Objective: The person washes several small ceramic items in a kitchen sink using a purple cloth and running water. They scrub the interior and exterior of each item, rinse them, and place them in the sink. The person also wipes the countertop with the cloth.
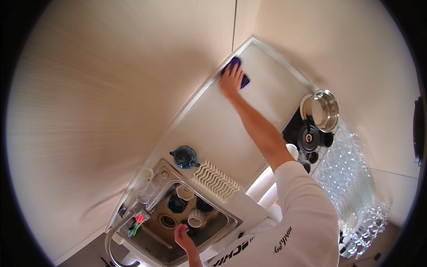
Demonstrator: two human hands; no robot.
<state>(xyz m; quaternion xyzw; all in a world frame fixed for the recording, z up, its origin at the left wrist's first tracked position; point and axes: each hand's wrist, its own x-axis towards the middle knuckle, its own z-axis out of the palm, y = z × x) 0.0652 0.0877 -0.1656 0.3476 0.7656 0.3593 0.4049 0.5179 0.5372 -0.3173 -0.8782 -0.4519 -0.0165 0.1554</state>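
Note:
My right hand (pixel 231 81) lies flat over a dark purple cloth (pixel 245 81) and presses it to the pale countertop (pixel 206 123), beside the raised back edge. Part of the cloth is hidden under the fingers. My left hand (pixel 182 236) hovers over the steel sink (pixel 156 242), its fingers loosely bent and nothing seen in it. Inside the sink stand a dark teal bowl (pixel 176 204), a white ribbed cup (pixel 195 218), a pale scalloped dish (pixel 185 192) and other dark dishes, one partly behind my left hand. The drain (pixel 167 222) shows between them.
A blue-green glazed teapot (pixel 185 157) and a cream wavy rack (pixel 217 180) stand by the sink. The curved faucet (pixel 111 233) arches at lower left. To the right are a steel pot (pixel 323 110), a black lidded pot (pixel 307 137) and many clear glass items (pixel 343 167).

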